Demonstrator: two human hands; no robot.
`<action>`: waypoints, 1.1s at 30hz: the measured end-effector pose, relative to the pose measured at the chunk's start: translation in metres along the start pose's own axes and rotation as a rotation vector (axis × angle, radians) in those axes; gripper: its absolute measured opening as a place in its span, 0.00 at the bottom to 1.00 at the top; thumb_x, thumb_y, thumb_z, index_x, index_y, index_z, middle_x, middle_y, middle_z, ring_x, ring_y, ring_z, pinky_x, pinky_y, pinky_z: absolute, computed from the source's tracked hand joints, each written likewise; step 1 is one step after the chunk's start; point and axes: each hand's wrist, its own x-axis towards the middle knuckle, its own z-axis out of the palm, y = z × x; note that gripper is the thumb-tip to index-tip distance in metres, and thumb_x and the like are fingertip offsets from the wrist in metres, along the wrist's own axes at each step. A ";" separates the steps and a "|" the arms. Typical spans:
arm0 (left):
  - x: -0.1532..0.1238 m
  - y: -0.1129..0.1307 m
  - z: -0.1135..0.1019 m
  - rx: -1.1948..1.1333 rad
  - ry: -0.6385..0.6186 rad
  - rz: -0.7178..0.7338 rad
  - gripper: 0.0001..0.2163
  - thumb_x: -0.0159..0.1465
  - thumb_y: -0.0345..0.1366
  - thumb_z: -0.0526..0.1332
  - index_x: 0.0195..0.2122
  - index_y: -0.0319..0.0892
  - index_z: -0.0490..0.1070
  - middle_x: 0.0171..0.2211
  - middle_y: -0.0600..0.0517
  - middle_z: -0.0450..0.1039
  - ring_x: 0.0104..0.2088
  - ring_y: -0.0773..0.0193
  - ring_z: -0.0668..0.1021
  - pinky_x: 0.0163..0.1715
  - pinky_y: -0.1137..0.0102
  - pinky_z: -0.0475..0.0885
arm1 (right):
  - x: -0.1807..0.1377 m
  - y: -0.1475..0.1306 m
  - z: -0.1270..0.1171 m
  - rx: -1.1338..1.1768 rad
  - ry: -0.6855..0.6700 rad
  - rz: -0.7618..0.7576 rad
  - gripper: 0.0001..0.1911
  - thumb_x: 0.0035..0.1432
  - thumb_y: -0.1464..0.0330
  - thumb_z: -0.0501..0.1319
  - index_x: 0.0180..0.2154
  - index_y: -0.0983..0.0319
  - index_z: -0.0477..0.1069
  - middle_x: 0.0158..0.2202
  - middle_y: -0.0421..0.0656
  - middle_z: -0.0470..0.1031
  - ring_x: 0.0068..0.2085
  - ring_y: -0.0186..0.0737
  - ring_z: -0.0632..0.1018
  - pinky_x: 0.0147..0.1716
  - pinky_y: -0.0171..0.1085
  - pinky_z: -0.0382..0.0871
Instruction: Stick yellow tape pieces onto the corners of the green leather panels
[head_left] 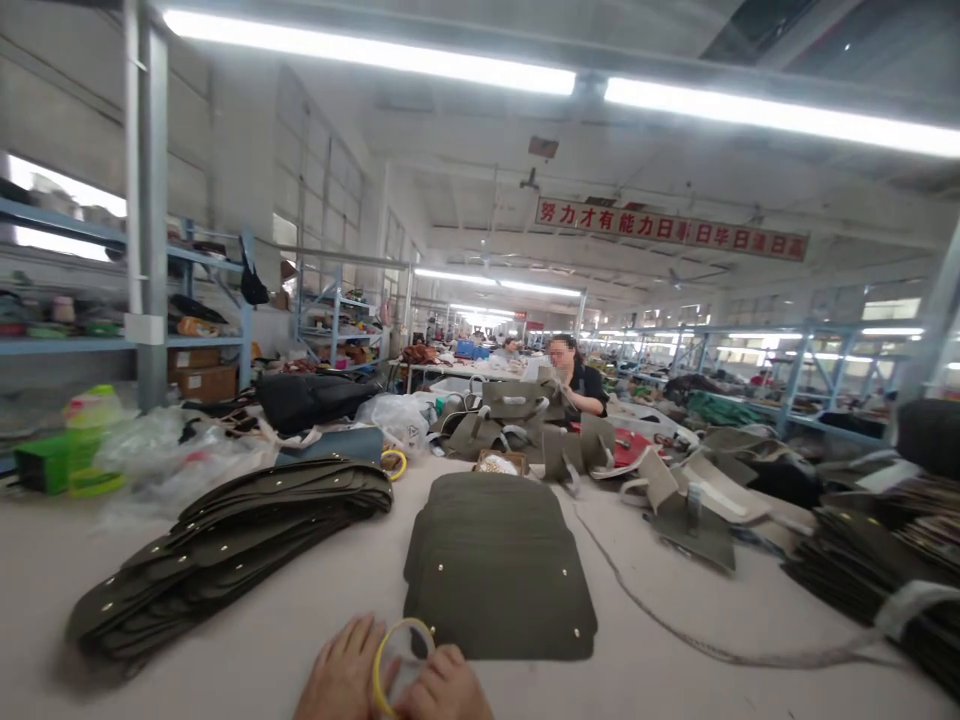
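A roll of tape (377, 672) with a yellow rim stands on edge at the front of the table, between my hands. My left hand (339, 672) is closed on the roll from the left, its fingers along the outside. At the roll's right side, the curled fingers of my right hand (444, 686) grip it; their tips are partly hidden. Just beyond lies a stack of dark olive panels (502, 590) with small metal studs, its near edge close to my right hand. To the left, a fanned pile of long studded olive pieces (247, 540) rests on the table.
Another yellow tape roll (394, 463) lies behind the pile. Plastic bags (180, 460) and a green box (41, 463) are at left. A small box (501, 462) sits behind the stack. A cord (645, 600) crosses the right side near bundled pieces (870, 560). A co-worker (585, 385) sits opposite.
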 end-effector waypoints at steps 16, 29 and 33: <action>-0.011 0.028 -0.040 -0.131 -0.027 -0.010 0.13 0.67 0.37 0.52 0.47 0.37 0.70 0.49 0.41 0.71 0.53 0.55 0.69 0.55 0.62 0.60 | -0.020 -0.091 -0.118 0.828 0.398 1.187 0.12 0.54 0.59 0.65 0.33 0.62 0.75 0.31 0.41 0.76 0.35 0.40 0.75 0.40 0.37 0.69; -0.016 0.038 -0.052 -0.383 0.004 -0.007 0.11 0.65 0.33 0.54 0.45 0.38 0.72 0.46 0.45 0.74 0.47 0.60 0.75 0.51 0.67 0.67 | -0.035 -0.103 -0.152 1.826 0.816 1.428 0.14 0.47 0.71 0.71 0.38 0.58 0.76 0.34 0.37 0.80 0.36 0.34 0.80 0.42 0.37 0.73; -0.044 0.069 -0.068 -0.523 0.044 0.009 0.12 0.67 0.36 0.51 0.46 0.42 0.71 0.48 0.48 0.74 0.50 0.62 0.74 0.51 0.68 0.70 | -0.032 -0.100 -0.153 1.789 0.771 1.481 0.14 0.48 0.69 0.71 0.40 0.59 0.76 0.34 0.39 0.79 0.35 0.35 0.79 0.42 0.39 0.72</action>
